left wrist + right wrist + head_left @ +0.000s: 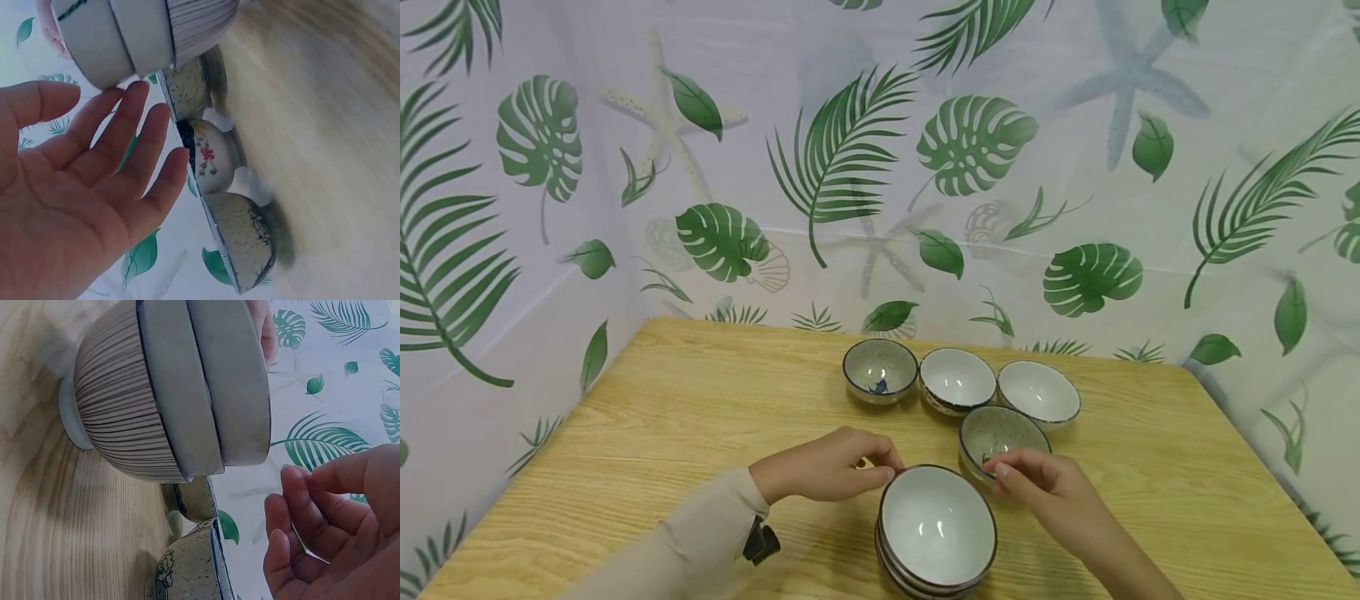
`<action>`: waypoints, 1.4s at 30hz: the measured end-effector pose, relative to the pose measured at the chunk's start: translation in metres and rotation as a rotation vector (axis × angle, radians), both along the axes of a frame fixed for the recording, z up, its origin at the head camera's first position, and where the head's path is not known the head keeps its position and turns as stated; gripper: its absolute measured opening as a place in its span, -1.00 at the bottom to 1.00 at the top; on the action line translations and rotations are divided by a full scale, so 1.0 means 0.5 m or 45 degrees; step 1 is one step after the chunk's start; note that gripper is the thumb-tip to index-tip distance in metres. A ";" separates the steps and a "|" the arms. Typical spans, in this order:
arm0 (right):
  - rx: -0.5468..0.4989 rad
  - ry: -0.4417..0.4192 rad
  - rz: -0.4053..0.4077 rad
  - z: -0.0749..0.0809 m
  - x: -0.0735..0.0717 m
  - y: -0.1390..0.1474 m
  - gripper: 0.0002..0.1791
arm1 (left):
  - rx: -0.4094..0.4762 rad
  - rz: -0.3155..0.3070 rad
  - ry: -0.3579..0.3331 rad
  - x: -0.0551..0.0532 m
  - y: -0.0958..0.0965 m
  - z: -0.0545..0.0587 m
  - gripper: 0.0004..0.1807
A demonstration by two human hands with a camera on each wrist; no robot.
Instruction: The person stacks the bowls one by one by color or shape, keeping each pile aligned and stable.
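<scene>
Standing beside left hand (838,468), bowl stack (936,529)

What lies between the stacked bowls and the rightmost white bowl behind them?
A speckled grey bowl with a dark rim; the head view shows this.

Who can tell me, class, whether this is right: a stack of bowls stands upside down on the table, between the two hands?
Not upside down: the stack of bowls stands right way up on the table, between the left hand and the right hand. The head view shows it, with the top bowl's white inside facing up.
</scene>
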State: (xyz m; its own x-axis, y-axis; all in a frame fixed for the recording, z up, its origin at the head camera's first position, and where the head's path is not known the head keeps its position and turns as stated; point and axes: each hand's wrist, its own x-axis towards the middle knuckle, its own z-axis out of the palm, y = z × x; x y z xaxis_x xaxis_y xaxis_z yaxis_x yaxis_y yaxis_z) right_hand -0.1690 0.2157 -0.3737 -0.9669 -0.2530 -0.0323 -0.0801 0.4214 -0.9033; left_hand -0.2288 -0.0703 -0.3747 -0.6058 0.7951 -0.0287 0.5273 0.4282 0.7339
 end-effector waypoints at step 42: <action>-0.573 -0.161 -0.103 0.020 -0.071 0.033 -0.31 | 0.215 0.509 -0.454 -0.141 0.110 -0.068 -0.43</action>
